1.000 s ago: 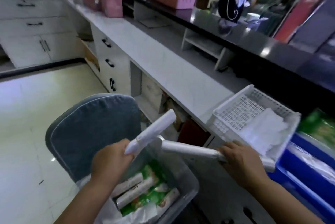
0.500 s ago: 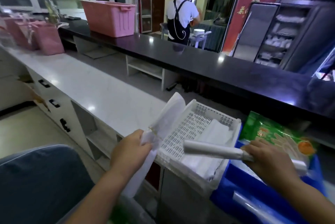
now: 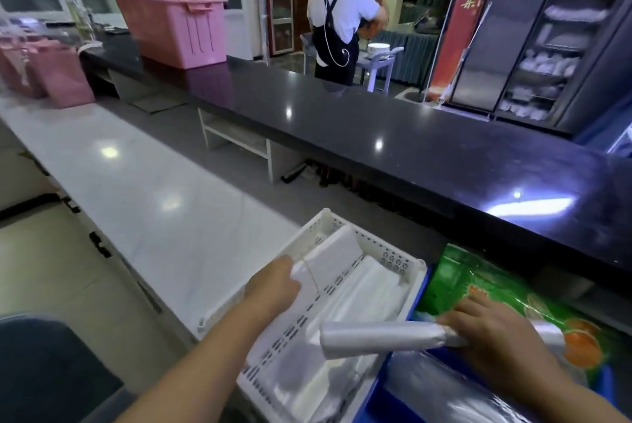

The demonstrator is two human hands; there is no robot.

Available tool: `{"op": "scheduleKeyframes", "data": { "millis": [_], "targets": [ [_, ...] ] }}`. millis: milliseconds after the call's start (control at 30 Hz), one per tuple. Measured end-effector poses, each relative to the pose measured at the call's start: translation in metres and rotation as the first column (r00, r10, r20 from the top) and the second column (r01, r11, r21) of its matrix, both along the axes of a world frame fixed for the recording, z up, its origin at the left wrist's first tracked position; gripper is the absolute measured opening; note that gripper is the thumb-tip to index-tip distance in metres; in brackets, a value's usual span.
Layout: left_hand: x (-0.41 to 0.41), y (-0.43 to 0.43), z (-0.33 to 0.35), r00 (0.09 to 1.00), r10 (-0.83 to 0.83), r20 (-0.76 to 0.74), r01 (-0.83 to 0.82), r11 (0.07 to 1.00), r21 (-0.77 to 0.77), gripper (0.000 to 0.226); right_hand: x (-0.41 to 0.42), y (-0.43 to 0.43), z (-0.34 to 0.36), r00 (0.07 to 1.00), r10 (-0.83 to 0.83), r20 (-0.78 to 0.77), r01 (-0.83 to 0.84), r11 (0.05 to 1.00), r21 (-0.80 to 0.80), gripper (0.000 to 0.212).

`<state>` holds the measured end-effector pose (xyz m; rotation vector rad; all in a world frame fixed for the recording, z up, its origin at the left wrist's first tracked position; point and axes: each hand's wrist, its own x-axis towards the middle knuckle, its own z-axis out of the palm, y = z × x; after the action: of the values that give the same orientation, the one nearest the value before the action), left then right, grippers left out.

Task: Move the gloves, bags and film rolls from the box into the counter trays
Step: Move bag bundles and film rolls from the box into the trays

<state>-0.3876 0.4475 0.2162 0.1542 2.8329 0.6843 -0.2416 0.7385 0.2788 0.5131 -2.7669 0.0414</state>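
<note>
My left hand (image 3: 273,287) grips a white bundle of bags (image 3: 328,260) tied with a thin band, its far end lying inside the white perforated tray (image 3: 386,251). White plastic bags (image 3: 362,303) lie in that tray. My right hand (image 3: 492,330) grips a rolled white film roll (image 3: 376,337), held crosswise over the tray's right edge and the blue tray (image 3: 379,398). Green glove packets (image 3: 478,282) and a large clear film roll (image 3: 455,388) lie in the blue tray. The box is out of view.
The trays sit on a white counter (image 3: 154,193) below a black raised counter (image 3: 376,135). A pink bin (image 3: 174,29) and pink bags (image 3: 51,70) stand farther left. A person in an apron (image 3: 338,19) works beyond. A blue-grey chair back (image 3: 41,371) is at bottom left.
The view swung up from the box to the counter. Both hands carried their white rolls over; the left bundle has come down into the white tray, the right roll hovers at the blue tray.
</note>
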Motion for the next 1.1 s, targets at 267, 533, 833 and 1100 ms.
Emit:
{"op": "scheduleKeyframes", "data": {
  "millis": [267,533,833,1100],
  "targets": [
    [0.006,-0.006,-0.037,0.924,-0.307,-0.226,0.239,0.928,-0.285,0.055,-0.026,-0.001,-0.002,0.995,0.085,0.051,-0.085,0.996,0.000,0.037],
    [-0.014,-0.026,-0.053,0.785,-0.611,-0.107,0.549,0.764,-0.339,0.066,-0.030,-0.013,0.003,0.994,0.035,0.099,-0.037,0.999,0.020,0.036],
    [0.027,0.004,0.060,0.775,-0.632,0.009,0.630,0.773,0.070,0.042,-0.054,-0.054,0.026,0.982,0.136,0.132,-0.150,0.983,0.103,0.026],
    [0.056,-0.005,0.067,0.865,-0.422,-0.272,0.378,0.904,-0.200,0.016,-0.085,-0.099,0.035,0.976,0.191,0.106,-0.195,0.981,0.022,0.018]
  ]
}}
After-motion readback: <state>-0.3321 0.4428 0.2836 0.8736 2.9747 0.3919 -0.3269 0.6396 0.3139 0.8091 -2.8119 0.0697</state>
